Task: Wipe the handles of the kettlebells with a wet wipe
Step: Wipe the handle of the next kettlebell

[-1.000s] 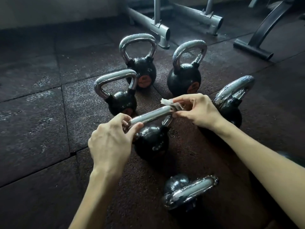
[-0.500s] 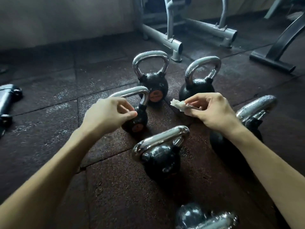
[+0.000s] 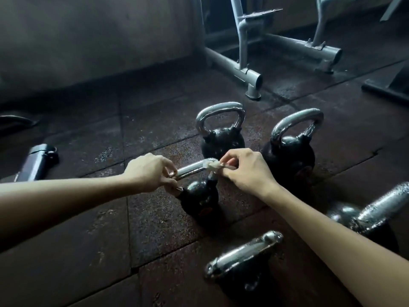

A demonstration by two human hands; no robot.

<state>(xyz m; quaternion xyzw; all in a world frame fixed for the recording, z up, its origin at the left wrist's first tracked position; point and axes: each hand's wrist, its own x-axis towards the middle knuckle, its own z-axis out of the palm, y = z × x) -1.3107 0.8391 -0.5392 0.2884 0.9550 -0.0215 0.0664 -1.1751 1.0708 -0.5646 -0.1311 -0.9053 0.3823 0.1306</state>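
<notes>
Several black kettlebells with chrome handles stand on the dark rubber floor. My left hand (image 3: 150, 171) pinches the left end of the chrome handle (image 3: 190, 170) of the middle kettlebell (image 3: 199, 200). My right hand (image 3: 243, 171) holds a crumpled white wet wipe (image 3: 212, 166) against the right end of that same handle. Behind stand two upright kettlebells, one at the back middle (image 3: 221, 138) and one at the back right (image 3: 290, 156). Another kettlebell (image 3: 243, 271) sits near the bottom edge, and one (image 3: 376, 213) is at the far right, partly behind my right forearm.
A grey metal rack base (image 3: 241, 69) stands on the floor behind the kettlebells. A dark machine foot (image 3: 385, 89) is at the far right. A dark cylinder with a metal end (image 3: 37, 160) lies on the floor at the left, a curved bar (image 3: 15, 121) beyond it.
Both hands left the nearer kettlebell's handle and moved to the middle kettlebell. My left hand now grips its handle and the wipe touches its right end. The view has shifted forward.
</notes>
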